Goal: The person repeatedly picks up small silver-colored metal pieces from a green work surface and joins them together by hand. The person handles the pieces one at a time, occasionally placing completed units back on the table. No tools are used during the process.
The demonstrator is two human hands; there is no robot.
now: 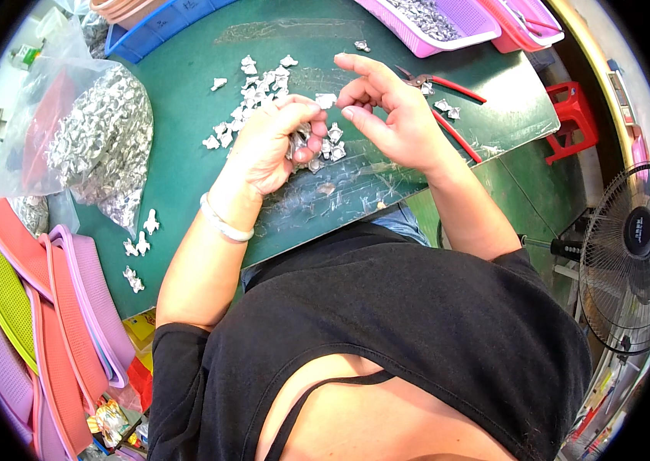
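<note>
Curled fingers of left hand [269, 146] around small knobbly silver metal castings [299, 141], one more casting [326, 101] at thumb tip; held right hand [392, 115] with fingers half open beside it, couldn't tell if touching. Probably called for light pinch, steady left palm. Worked over scratched dark-green tabletop [186, 92] strewn with loose castings [257, 95]; saw clear plastic bag [75, 67] at left, long red-handled pliers [457, 87] at right, round black wire fan [638, 232] farther right.

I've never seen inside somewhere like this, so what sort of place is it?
Probably a small workshop: silvery pieces lie scattered on a table, more sit in a clear bag, and red-handled pliers lie nearby.
</note>
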